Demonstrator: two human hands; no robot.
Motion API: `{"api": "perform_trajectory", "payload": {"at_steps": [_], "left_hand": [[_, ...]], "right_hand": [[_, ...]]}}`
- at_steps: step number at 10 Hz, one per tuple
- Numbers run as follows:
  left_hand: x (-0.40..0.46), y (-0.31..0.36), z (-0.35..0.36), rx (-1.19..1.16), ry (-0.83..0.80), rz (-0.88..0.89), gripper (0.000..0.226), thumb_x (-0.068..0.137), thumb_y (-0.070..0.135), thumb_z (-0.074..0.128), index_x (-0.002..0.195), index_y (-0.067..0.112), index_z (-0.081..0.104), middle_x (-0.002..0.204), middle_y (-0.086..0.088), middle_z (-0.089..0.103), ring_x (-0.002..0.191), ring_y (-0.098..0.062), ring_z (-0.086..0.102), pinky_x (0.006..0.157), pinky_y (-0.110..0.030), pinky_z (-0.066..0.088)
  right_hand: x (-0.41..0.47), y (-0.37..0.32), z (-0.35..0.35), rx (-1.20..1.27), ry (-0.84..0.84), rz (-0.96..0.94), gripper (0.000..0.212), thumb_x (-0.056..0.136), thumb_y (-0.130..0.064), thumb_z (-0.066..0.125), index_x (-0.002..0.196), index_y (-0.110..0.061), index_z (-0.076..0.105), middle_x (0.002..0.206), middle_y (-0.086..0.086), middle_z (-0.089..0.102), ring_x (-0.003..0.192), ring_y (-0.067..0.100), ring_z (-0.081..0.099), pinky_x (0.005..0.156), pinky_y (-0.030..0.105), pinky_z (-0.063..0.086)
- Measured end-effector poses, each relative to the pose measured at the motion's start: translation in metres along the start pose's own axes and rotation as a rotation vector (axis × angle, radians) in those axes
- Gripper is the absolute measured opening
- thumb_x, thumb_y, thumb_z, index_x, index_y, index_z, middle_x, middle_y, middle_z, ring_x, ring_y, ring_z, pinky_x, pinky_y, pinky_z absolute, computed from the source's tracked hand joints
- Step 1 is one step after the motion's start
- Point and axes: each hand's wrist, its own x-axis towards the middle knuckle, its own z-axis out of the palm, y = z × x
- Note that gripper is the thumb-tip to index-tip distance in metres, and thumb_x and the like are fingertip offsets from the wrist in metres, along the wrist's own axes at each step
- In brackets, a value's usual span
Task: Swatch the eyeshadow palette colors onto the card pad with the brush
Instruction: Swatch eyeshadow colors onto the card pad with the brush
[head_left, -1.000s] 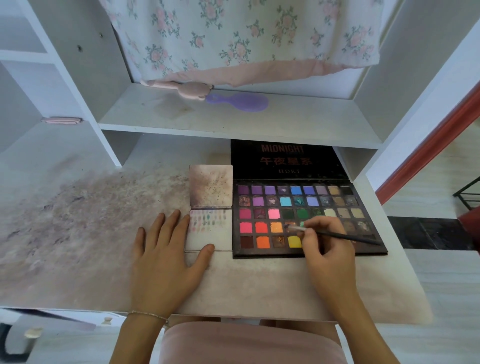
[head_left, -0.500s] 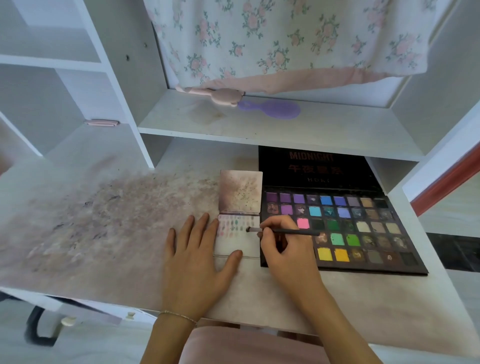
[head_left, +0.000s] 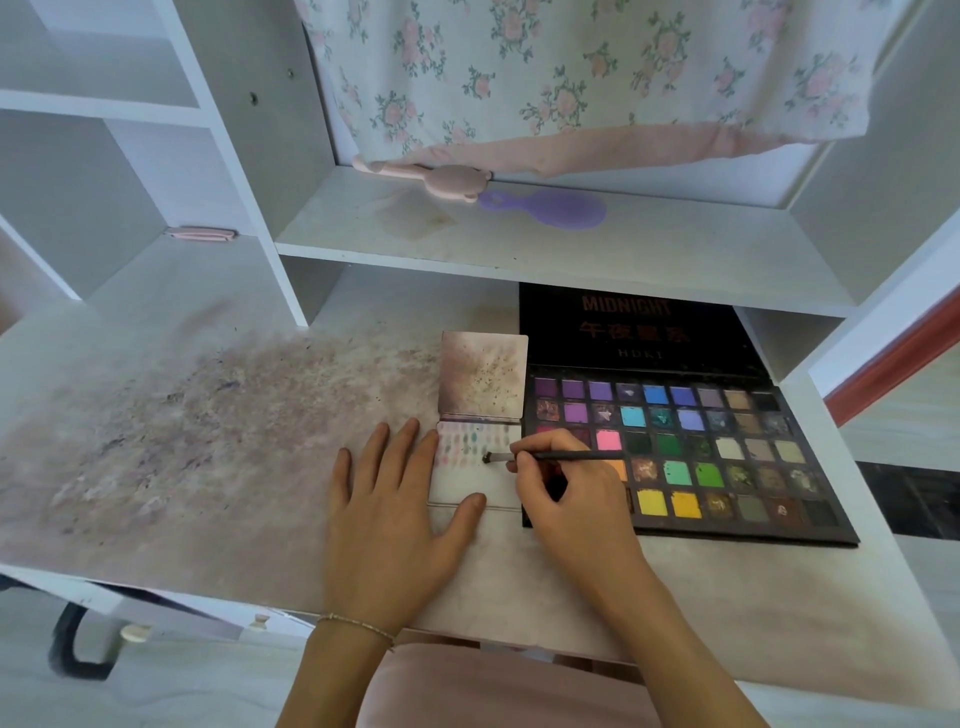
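Black, thin-handled makeup brush (head_left: 566, 457) pinched in the right hand (head_left: 566, 499), fingers curled round the shaft close to the ferrule; handle trails off toward 3 o'clock over the palette. Grip looks firm, pencil-style. Bristle tip sits on or just above the white card pad (head_left: 470, 475) at the right end of the swatch rows; contact cannot be confirmed.

Left hand (head_left: 389, 514) lies flat, fingers straight, at 9 o'clock of the pad. Thumb presses the pad's lower edge, fingertips rest along its left edge. Good anchor, holding nothing.

Pad's stained cover is folded back toward 12 o'clock. Faint pink and green dabs fill the top of the open page; lower part bare.

Open black eyeshadow palette of many square colour pans (head_left: 727, 457) lies just beside the pad at 3 o'clock, lid propped under the white desk shelf (head_left: 545, 244). Right hand covers some of its near-left pans.

Judgement for the step: place the dab in the free spot next to the last mark and short of the neighbours, with a short light stroke. Keep the low grip for control. Keep the thumb down so the page does not slide. Heel of the right hand risks smudging pans beneath it; lift it slightly. Plenty of pans appear unswatched, so task seems early to midway.
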Motion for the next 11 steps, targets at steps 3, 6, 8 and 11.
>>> {"api": "perform_trajectory", "payload": {"at_steps": [3, 6, 8, 11], "left_hand": [[0.0002, 0.0004, -0.0004, 0.001, 0.001, 0.002, 0.089, 0.068, 0.071, 0.008, 0.141, 0.026, 0.030, 0.151, 0.007, 0.024, 0.142, -0.015, 0.010, 0.114, -0.036, -0.005], [0.0006, -0.0002, 0.0007, 0.014, -0.001, 0.003, 0.088, 0.069, 0.071, 0.008, 0.142, 0.026, 0.029, 0.152, 0.006, 0.024, 0.142, -0.015, 0.009, 0.114, -0.037, -0.004], [0.0005, 0.0003, 0.0003, 0.005, 0.003, 0.008, 0.088, 0.069, 0.071, 0.010, 0.141, 0.025, 0.032, 0.151, 0.004, 0.027, 0.142, -0.016, 0.013, 0.114, -0.038, -0.001], [0.0001, 0.0004, -0.0001, -0.003, 0.004, 0.004, 0.088, 0.069, 0.071, 0.010, 0.141, 0.025, 0.032, 0.151, 0.005, 0.027, 0.142, -0.016, 0.012, 0.114, -0.037, -0.003]], "right_hand": [[-0.0006, -0.0032, -0.0013, -0.006, -0.021, 0.027, 0.013, 0.088, -0.018, 0.052, 0.087, -0.031, 0.050, 0.088, -0.001, 0.067, 0.086, 0.015, 0.062, 0.077, 0.040, 0.052], [0.0000, -0.0002, 0.0005, -0.013, -0.008, 0.011, 0.009, 0.087, -0.018, 0.053, 0.089, -0.028, 0.054, 0.088, -0.002, 0.067, 0.084, 0.015, 0.062, 0.075, 0.041, 0.052], [-0.0008, 0.0011, 0.0005, 0.001, -0.012, 0.008, 0.011, 0.086, -0.019, 0.053, 0.085, -0.030, 0.052, 0.086, -0.001, 0.068, 0.084, 0.017, 0.063, 0.074, 0.042, 0.052], [0.0002, 0.0015, 0.0003, -0.012, 0.000, -0.020, 0.013, 0.087, -0.018, 0.052, 0.085, -0.031, 0.050, 0.085, -0.003, 0.066, 0.082, 0.016, 0.061, 0.074, 0.041, 0.052]]}}
